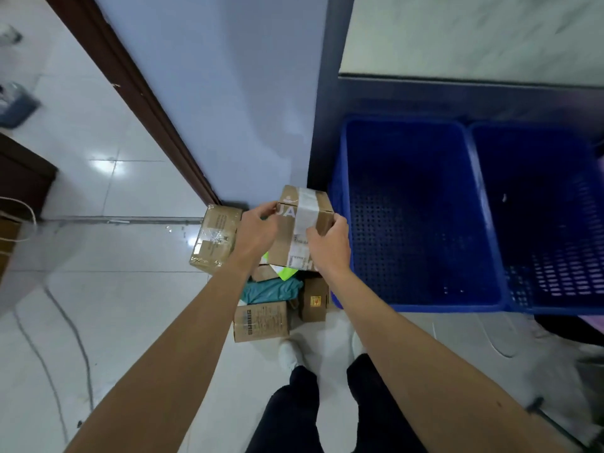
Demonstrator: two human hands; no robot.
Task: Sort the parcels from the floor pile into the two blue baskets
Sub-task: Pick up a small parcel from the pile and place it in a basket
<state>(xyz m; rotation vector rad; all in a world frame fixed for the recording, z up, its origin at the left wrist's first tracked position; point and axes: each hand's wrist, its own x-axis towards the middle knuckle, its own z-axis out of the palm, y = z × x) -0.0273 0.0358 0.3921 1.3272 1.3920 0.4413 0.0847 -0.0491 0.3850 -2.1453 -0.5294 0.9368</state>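
Head camera, looking down: we held a brown cardboard box sealed with white printed tape (304, 220) between both hands. Our left hand (258, 228) curled round its left edge and our right hand (328, 245) gripped the near right corner. It hung above the floor pile of cardboard parcels (261, 322) and a teal plastic bag (271, 289), just beside the nearer blue perforated plastic basket (425, 307). The second blue basket (555, 310) stood right beside that one. We judged the box needed raising level over the rim, then lowering in, not dropping.
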